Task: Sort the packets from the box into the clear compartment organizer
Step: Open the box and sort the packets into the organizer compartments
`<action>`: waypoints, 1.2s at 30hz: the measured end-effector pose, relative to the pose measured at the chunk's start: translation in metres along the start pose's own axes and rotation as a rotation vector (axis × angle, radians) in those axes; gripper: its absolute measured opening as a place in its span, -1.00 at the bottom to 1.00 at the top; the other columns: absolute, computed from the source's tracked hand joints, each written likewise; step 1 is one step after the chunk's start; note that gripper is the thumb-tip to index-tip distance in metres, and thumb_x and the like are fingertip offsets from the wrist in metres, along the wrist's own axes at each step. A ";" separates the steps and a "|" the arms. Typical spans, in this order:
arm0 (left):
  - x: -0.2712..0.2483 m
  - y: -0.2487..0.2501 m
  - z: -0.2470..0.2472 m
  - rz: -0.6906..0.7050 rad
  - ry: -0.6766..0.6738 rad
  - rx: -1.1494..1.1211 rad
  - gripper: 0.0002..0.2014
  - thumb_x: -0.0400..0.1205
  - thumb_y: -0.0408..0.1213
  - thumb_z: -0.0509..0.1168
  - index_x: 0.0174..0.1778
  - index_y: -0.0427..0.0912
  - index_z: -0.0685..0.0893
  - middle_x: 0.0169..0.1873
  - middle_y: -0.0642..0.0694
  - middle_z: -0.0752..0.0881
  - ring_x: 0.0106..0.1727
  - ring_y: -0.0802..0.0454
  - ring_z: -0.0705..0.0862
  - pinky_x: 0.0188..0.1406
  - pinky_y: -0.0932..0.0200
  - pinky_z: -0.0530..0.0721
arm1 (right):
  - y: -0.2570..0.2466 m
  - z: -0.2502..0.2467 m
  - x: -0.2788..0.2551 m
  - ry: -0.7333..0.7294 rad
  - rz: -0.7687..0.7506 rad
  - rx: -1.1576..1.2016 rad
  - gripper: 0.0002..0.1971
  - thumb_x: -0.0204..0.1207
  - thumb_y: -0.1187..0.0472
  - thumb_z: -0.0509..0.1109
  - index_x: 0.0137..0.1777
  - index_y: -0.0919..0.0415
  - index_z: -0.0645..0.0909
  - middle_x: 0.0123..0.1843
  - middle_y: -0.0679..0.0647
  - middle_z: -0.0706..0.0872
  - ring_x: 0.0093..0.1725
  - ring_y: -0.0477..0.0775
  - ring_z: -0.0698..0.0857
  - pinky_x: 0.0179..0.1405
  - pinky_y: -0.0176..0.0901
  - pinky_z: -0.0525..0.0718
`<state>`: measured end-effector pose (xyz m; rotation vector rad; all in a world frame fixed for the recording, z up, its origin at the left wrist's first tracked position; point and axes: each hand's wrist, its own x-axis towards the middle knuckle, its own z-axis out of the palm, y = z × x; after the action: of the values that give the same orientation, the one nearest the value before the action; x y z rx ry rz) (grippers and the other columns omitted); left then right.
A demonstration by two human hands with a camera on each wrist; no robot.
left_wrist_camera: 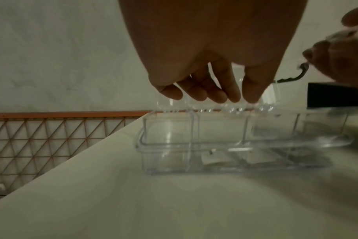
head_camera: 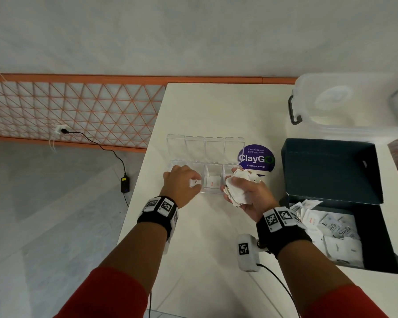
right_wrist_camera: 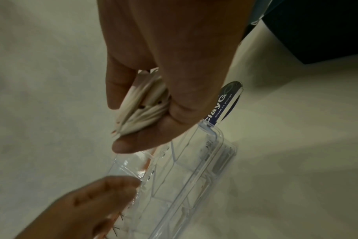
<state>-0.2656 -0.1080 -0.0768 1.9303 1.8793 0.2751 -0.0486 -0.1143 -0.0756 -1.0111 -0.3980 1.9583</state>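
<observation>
Packets (head_camera: 238, 188) bunched in the right hand (head_camera: 251, 198) could spill while the left hand (head_camera: 182, 182) pinches one packet (head_camera: 195, 182) over the organizer (head_camera: 213, 180).

Red sleeves (head_camera: 115, 292) worn to mid-forearm, black wristbands (head_camera: 157, 216) fitted with white square-coded marker blocks (head_camera: 278, 218), white camera module (head_camera: 247, 252) seemingly cabled beneath the right wrist.

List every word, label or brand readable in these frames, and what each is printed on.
"Let's keep our pantries clean", "ClayGO", "Clean as you go": round purple sticker on the white table.
"Stevia": white sachets in the dark open cardboard box.
Red print on the packets in the clear plastic compartment organizer: too small to read.
</observation>
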 end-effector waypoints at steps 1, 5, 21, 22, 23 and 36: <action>-0.001 0.006 -0.003 0.016 0.042 -0.100 -0.89 0.57 -0.13 0.40 -0.01 0.05 0.73 -0.04 0.10 0.66 0.07 0.06 0.54 0.10 0.07 0.37 | 0.000 0.000 -0.001 0.000 0.012 0.006 -0.62 0.32 0.33 0.56 0.15 0.21 0.65 -0.08 0.23 0.79 -0.14 0.28 0.82 -0.23 0.07 0.80; -0.004 0.041 -0.017 0.056 0.050 -0.570 -0.81 0.46 -0.02 0.51 -0.09 0.07 0.70 -0.15 0.09 0.67 -0.20 0.15 0.62 -0.16 0.31 0.60 | 0.001 0.004 -0.002 -0.003 0.077 0.000 -0.71 0.44 0.21 0.44 0.17 0.18 0.66 0.00 0.24 0.79 -0.08 0.29 0.80 -0.19 0.04 0.80; 0.001 0.045 -0.030 -0.167 0.017 -0.844 -0.70 0.53 -0.43 0.45 0.10 0.01 0.68 -0.11 -0.02 0.72 -0.13 0.01 0.75 -0.21 0.18 0.75 | 0.002 0.027 -0.011 -0.066 0.103 -0.196 -0.52 0.46 0.67 0.30 0.40 0.47 0.50 -0.03 0.35 0.69 -0.18 0.30 0.73 -0.31 0.04 0.69; 0.002 0.044 -0.031 -0.183 0.063 -0.856 -0.72 0.53 -0.41 0.46 0.07 0.01 0.69 -0.10 -0.03 0.76 -0.11 0.01 0.76 -0.14 0.15 0.75 | 0.002 0.031 -0.011 -0.075 0.118 -0.204 -0.54 0.46 0.66 0.32 0.37 0.44 0.51 -0.05 0.33 0.67 -0.18 0.30 0.73 -0.31 0.04 0.69; 0.002 0.042 -0.031 -0.191 0.093 -0.861 -0.76 0.53 -0.40 0.46 0.02 0.01 0.70 -0.10 -0.03 0.78 -0.09 0.04 0.76 -0.08 0.13 0.74 | 0.002 0.033 -0.012 -0.079 0.126 -0.196 -0.58 0.47 0.64 0.35 0.32 0.42 0.53 -0.06 0.32 0.68 -0.17 0.30 0.73 -0.31 0.04 0.70; 0.004 0.017 -0.051 -0.186 0.082 -0.836 -0.79 0.45 -0.50 0.51 -0.19 -0.12 0.68 -0.15 -0.13 0.78 -0.19 0.01 0.77 -0.24 0.18 0.74 | 0.008 0.048 0.001 0.072 0.073 -0.195 -0.64 0.47 0.59 0.44 0.25 0.45 0.53 -0.11 0.38 0.71 -0.32 0.25 0.73 -0.44 -0.03 0.66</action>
<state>-0.2720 -0.0960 -0.0252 1.1834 1.5931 0.9187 -0.0905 -0.1131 -0.0514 -1.2317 -0.5257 1.9702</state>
